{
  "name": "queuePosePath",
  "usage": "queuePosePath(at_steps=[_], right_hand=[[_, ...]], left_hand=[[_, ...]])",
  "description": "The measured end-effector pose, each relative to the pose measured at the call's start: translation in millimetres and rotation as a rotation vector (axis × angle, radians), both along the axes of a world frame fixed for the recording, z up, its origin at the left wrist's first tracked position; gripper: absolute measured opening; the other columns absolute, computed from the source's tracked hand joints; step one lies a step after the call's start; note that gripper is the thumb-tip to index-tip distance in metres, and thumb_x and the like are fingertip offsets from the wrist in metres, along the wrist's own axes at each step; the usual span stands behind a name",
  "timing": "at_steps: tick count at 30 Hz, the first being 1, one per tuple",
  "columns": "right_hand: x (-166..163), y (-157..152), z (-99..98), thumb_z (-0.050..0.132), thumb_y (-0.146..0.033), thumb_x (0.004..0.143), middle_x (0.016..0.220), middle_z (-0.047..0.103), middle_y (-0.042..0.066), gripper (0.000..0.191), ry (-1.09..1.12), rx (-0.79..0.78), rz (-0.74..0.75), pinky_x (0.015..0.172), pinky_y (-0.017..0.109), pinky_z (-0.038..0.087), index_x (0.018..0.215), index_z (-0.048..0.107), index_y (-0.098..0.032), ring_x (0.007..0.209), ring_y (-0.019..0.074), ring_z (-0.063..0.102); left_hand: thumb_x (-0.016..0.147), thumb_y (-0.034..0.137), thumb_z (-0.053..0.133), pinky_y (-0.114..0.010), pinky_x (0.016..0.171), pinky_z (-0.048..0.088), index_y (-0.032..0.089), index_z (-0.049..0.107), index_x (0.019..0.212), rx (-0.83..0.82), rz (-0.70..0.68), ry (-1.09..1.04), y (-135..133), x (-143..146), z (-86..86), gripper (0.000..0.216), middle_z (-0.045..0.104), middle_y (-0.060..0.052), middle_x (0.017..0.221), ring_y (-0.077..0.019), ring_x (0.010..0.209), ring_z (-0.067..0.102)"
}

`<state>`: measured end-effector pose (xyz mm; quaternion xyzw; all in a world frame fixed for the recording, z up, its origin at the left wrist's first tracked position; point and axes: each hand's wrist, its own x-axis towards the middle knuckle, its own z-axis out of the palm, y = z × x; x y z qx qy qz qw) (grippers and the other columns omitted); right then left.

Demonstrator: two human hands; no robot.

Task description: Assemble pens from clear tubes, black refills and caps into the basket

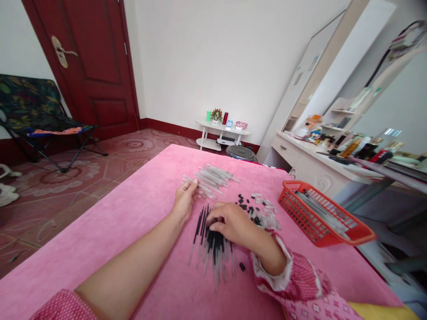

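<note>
My left hand (187, 198) is closed at the near edge of a pile of clear pen barrels (215, 175). Its thumb and fingers are pinched together, but blur and the barrels behind hide what is between them. Bent over a fanned heap of pen refills (216, 249), my right hand (228, 222) has its fingertips pinched at the black ends. The refills are black at the far end and clear toward me. Right of that hand lie small black caps (243, 201) and clear caps (268, 218), and one black piece (242, 266) lies apart near my sleeve.
A pink cloth (147, 195) covers the table. On its right edge stands an orange basket (320, 222) with more clear barrels (323, 213). Beyond are a round stool (240, 152), a small white stand (216, 126), a dressing table (310, 160) and a folding chair (43, 111).
</note>
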<state>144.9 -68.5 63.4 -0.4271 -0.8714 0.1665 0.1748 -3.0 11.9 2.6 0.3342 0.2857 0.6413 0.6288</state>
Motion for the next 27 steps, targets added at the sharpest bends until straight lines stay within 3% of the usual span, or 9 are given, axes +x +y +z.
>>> queuePosePath(at_steps=[8, 15, 23, 27], right_hand=[[-29, -10, -17.5, 0.055, -0.016, 0.081, 0.077, 0.058, 0.0, 0.016, -0.243, 0.238, 0.16, 0.059, 0.024, 0.03, 0.085, 0.067, -0.024, 0.075, 0.0132, 0.051], [-37, -12, -11.2, 0.05, -0.023, 0.087, 0.078, 0.054, 0.001, 0.017, -0.395, 0.44, 0.349, 0.059, 0.026, 0.031, 0.074, 0.061, -0.018, 0.076, 0.0144, 0.047], [-34, -15, -10.0, 0.045, -0.022, 0.09, 0.082, 0.055, 0.001, 0.019, -0.375, 0.501, 0.424, 0.064, 0.025, 0.036, 0.074, 0.055, -0.017, 0.079, 0.0135, 0.047], [-26, -18, -7.2, 0.042, -0.013, 0.088, 0.084, 0.06, 0.003, 0.016, -0.168, 0.533, 0.43, 0.068, 0.026, 0.041, 0.08, 0.056, -0.017, 0.078, 0.0133, 0.051]], left_hand=[[0.068, 0.039, 0.068, -0.016, 0.045, 0.04, 0.012, 0.058, 0.077, 0.019, -0.004, 0.012, 0, 1, -1.7, 0.031, 0.06, 0.001, 0.055, -0.0074, 0.047, 0.055], [0.066, 0.041, 0.07, -0.015, 0.043, 0.04, 0.011, 0.061, 0.082, 0.004, -0.009, 0.001, 6, 1, -8.5, 0.035, 0.059, 0.001, 0.053, -0.0079, 0.046, 0.055], [0.065, 0.037, 0.071, -0.015, 0.045, 0.042, 0.01, 0.062, 0.079, 0.009, -0.001, -0.045, 1, 0, -5.7, 0.031, 0.06, -0.001, 0.056, -0.0076, 0.048, 0.056], [0.066, 0.026, 0.073, -0.015, 0.047, 0.047, 0.011, 0.061, 0.076, -0.058, 0.015, -0.177, 3, -3, -2.9, 0.022, 0.062, -0.001, 0.06, -0.0082, 0.051, 0.059]])
